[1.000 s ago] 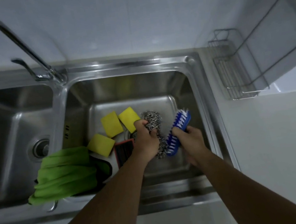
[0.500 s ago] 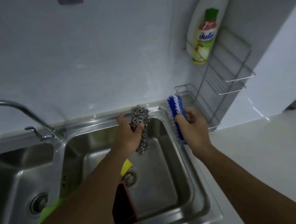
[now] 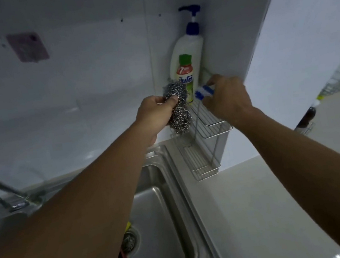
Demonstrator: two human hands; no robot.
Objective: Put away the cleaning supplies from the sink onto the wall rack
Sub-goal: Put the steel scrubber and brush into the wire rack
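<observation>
Both hands have come up out of the sink basin and now sit at the wall rack (image 3: 205, 122), a clear shift from a second ago when they were down among the sponges. My left hand (image 3: 154, 114) is clenched around the steel wool scourers (image 3: 178, 108), what looks like two balls stacked, held just left of the rack's upper shelf and above the lower one. My right hand (image 3: 228, 97) grasps the blue brush (image 3: 203, 92), only its bristled end showing past my fingers, right over the upper shelf and just beside the soap pump bottle (image 3: 188, 68) that stands there. Judgement: first two items are at the drop-off point; setting down is the step in hand, neither released yet. More remains in the sink (image 3: 166, 226): a sliver of yellow and something red-edged show past my left forearm, mostly hidden. Surface: pale table (image 3: 249, 194) to the right of my arms, stainless basin below them, faucet (image 3: 6, 193) far to the left. Room: white walls, dim light, a purplish patch (image 3: 27, 48) on the wall up left; another wire rack with something green far right, blurred.
</observation>
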